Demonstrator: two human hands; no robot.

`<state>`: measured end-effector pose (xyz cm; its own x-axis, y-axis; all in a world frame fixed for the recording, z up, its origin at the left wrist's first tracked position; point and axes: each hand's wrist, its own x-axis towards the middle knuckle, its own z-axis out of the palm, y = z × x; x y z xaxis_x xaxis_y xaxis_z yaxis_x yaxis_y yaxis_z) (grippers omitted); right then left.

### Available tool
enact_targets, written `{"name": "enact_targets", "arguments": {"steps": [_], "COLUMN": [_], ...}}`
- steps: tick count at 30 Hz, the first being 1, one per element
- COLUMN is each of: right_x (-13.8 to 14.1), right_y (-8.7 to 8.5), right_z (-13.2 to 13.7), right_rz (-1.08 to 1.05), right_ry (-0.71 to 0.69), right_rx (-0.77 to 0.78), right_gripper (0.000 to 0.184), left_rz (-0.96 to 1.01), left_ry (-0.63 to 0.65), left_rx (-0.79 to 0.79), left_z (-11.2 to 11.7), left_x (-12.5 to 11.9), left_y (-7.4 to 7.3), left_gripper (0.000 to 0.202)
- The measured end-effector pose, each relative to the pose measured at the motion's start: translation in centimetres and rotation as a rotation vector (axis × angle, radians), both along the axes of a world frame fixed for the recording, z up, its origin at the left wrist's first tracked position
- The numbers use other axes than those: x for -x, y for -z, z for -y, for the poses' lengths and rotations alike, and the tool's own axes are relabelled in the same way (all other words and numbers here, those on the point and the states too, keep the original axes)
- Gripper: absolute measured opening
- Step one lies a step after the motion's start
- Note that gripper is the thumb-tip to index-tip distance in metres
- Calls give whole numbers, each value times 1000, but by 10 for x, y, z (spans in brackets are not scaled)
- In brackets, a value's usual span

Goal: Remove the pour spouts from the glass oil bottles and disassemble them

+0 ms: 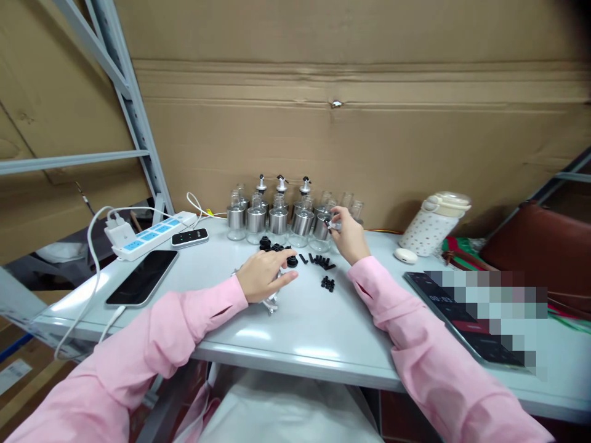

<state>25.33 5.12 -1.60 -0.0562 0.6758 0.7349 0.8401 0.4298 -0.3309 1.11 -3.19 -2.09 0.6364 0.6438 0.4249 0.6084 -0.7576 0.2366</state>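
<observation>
My right hand (351,237) pinches a small silver pourer spout (334,226) with a dark tip, beside the necks of the front bottles. Fingers stretched, my left hand (268,275) is over the table with nothing in its grip. Partly hidden beneath it lie silver spout parts (271,304). Just beyond its fingers sit round black stoppers (265,243). Small black flip levers (322,261) and a cluster of tiny black pieces (328,283) lie between the hands. Several glass bottles with steel sleeves (278,220) stand in rows; three at the back carry pourer spouts (281,183).
On the left are a power strip (157,234), a black-faced remote-like device (189,237) and a phone (143,278). To the right stand a dotted flask (434,224), a small white case (406,256) and a tablet (462,320). Cardboard (369,147) walls the back.
</observation>
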Motion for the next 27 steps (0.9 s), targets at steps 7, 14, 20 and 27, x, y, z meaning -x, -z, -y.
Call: {"name": "enact_targets", "arguments": {"steps": [7, 14, 20, 27], "right_x": [-6, -11, -24, -44], "right_y": [13, 10, 2, 16], "right_z": [-1, -1, -3, -24], "right_rz": [180, 117, -368, -872], "right_ry": [-34, -100, 145, -93], "right_rx": [41, 11, -218, 285], "right_gripper": [27, 31, 40, 66], "left_rz": [-3, 6, -2, 7], "left_ry": [6, 6, 11, 13], "left_rx": [0, 6, 2, 12], "left_z": [0, -1, -1, -1], "left_x": [0, 0, 0, 0], "left_y": [0, 2, 1, 0], "left_gripper": [38, 37, 36, 36]}}
